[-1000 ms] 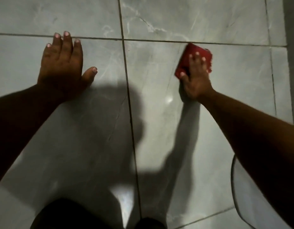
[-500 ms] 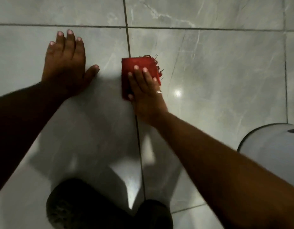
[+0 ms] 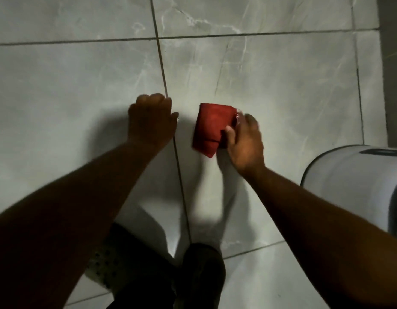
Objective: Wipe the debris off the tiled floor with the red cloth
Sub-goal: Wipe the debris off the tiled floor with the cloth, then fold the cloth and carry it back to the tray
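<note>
A folded red cloth lies on the grey marbled tiled floor, just right of a dark grout line. My right hand grips the cloth's right edge, thumb on top and fingers around the side. My left hand rests on the floor to the left of the grout line, fingers curled under, holding nothing. No debris shows on the tiles in this dim, blurred light.
A white rounded appliance or bin stands on the floor at the right edge. My knees and dark clothing fill the bottom centre. A darker wall or skirting strip runs along the far right.
My right hand shifted from lying flat on the cloth to gripping its right edge. My left hand drew nearer to the grout line and curled its fingers. The view moved back.
</note>
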Motion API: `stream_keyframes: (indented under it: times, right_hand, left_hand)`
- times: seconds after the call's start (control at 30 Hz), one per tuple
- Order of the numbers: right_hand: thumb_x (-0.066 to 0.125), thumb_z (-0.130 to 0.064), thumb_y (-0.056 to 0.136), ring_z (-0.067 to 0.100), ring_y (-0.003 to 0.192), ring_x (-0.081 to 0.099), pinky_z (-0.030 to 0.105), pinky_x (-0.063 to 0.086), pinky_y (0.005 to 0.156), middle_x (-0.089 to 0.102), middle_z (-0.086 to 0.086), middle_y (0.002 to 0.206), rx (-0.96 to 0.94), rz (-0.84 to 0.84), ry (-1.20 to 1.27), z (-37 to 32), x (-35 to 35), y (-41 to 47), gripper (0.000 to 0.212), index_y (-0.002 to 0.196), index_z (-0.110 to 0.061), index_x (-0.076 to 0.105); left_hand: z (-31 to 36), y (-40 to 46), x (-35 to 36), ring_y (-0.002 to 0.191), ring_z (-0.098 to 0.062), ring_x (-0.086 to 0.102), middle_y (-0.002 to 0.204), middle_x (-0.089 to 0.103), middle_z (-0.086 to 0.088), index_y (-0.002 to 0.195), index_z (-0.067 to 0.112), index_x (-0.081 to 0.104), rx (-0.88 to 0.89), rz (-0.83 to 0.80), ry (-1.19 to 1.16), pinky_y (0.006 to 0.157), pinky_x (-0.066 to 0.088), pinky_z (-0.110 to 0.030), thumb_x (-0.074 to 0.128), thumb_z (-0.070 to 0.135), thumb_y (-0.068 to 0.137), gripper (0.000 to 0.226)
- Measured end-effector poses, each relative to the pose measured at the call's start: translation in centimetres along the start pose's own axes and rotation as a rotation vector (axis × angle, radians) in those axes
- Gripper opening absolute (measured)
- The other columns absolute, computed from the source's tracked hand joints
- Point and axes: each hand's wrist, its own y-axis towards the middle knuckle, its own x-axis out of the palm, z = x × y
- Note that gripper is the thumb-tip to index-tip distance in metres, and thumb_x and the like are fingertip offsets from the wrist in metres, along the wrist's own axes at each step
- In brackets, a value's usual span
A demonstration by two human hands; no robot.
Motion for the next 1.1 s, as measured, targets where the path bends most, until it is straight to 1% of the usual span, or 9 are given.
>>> stream_keyframes:
  times: [0.1,0.2,0.4,0.47,0.57,0.67,0.77,0.93,1.1]
  right_hand:
    - [0.054,-0.038,0.091,0.032,0.088,0.058,0.033,0.042,0.073,0.063,0.013,0.093,0.312,-0.029,0.195,0.1,-0.2,0.3,0.031,0.092,-0.008,0.057]
    - [0.058,-0.033,0.089,0.030,0.096,0.063,0.038,0.052,0.087,0.069,0.013,0.104,0.442,-0.111,0.380,-0.9,0.7,0.9,0.034,0.105,-0.004,0.064]
    - [0.060,-0.019,0.089,0.033,0.092,0.068,0.050,0.057,0.087,0.068,0.016,0.094,0.606,-0.121,0.729,-2.6,-0.1,-0.7,0.015,0.087,-0.006,0.066]
    - [0.057,-0.016,0.090,0.035,0.093,0.068,0.054,0.056,0.088,0.069,0.020,0.096,0.597,-0.118,0.807,-3.4,-2.2,-3.0,0.017,0.074,-0.013,0.062]
    - [0.054,-0.016,0.093,0.032,0.098,0.068,0.048,0.057,0.088,0.069,0.019,0.110,0.663,-0.110,0.975,-4.9,-6.7,-7.0,0.017,0.103,-0.006,0.063]
    - [0.053,-0.013,0.094,0.030,0.099,0.069,0.031,0.060,0.075,0.067,0.018,0.114,0.712,-0.023,1.221,-5.9,-12.7,-10.6,0.027,0.119,-0.003,0.058]
    - [0.057,-0.013,0.093,0.023,0.095,0.070,0.027,0.060,0.074,0.071,0.006,0.101,0.670,0.146,1.316,-5.4,-19.7,-13.5,0.011,0.099,-0.018,0.064]
    - [0.058,-0.009,0.091,0.028,0.093,0.069,0.041,0.058,0.082,0.070,0.015,0.103,0.690,0.562,1.420,-0.6,-30.0,-16.5,0.015,0.105,-0.007,0.064]
    - [0.057,-0.008,0.092,0.026,0.078,0.066,0.033,0.058,0.067,0.067,0.018,0.093,0.824,0.805,1.414,7.7,-35.0,-18.1,0.022,0.109,0.005,0.062]
  left_hand:
    - [2.7,0.0,1.2,0.102,-0.041,0.061,0.105,0.066,-0.020,0.095,0.005,0.065,-0.137,-0.163,-0.194,0.084,0.049,-0.042,0.050,0.028,0.091,0.028]
    - [5.6,0.6,2.7,0.099,-0.034,0.063,0.091,0.063,-0.013,0.078,0.008,0.059,-0.280,-0.253,-0.386,0.072,0.041,-0.032,0.054,0.018,0.088,0.015]
    - [7.9,-0.2,1.3,0.098,-0.036,0.066,0.107,0.067,-0.024,0.108,-0.010,0.062,-0.577,-0.289,-0.845,0.078,0.056,-0.036,0.060,0.012,0.090,0.028]
    - [8.0,-1.8,-1.4,0.070,-0.024,0.066,0.077,0.069,-0.013,0.090,-0.012,0.065,-0.524,-0.317,-0.973,0.057,0.050,-0.024,0.065,0.009,0.087,0.021]
    - [9.4,-4.3,-7.4,0.035,0.004,0.053,0.040,0.057,0.009,0.056,0.013,0.056,-0.421,-0.397,-0.932,0.038,0.038,-0.007,0.065,0.012,0.086,0.031]
    - [12.9,-5.9,-13.6,0.063,-0.014,0.073,0.063,0.071,-0.005,0.062,0.017,0.064,-0.411,-0.397,-0.972,0.061,0.060,-0.023,0.065,0.009,0.082,0.022]
    - [18.2,-6.6,-18.8,0.073,-0.040,0.073,0.077,0.073,-0.021,0.070,0.013,0.071,-0.359,-0.475,-1.048,0.073,0.061,-0.053,0.059,0.006,0.080,0.018]
    - [30.5,-6.6,-23.4,0.064,-0.011,0.067,0.068,0.070,0.001,0.078,0.015,0.074,-0.004,-0.475,-1.048,0.059,0.057,-0.024,0.059,0.006,0.077,0.017]
    - [42.9,-7.1,-21.9,0.094,-0.033,0.070,0.099,0.074,-0.016,0.097,0.002,0.072,0.202,-0.532,-0.952,0.088,0.057,-0.046,0.057,0.004,0.083,0.021]
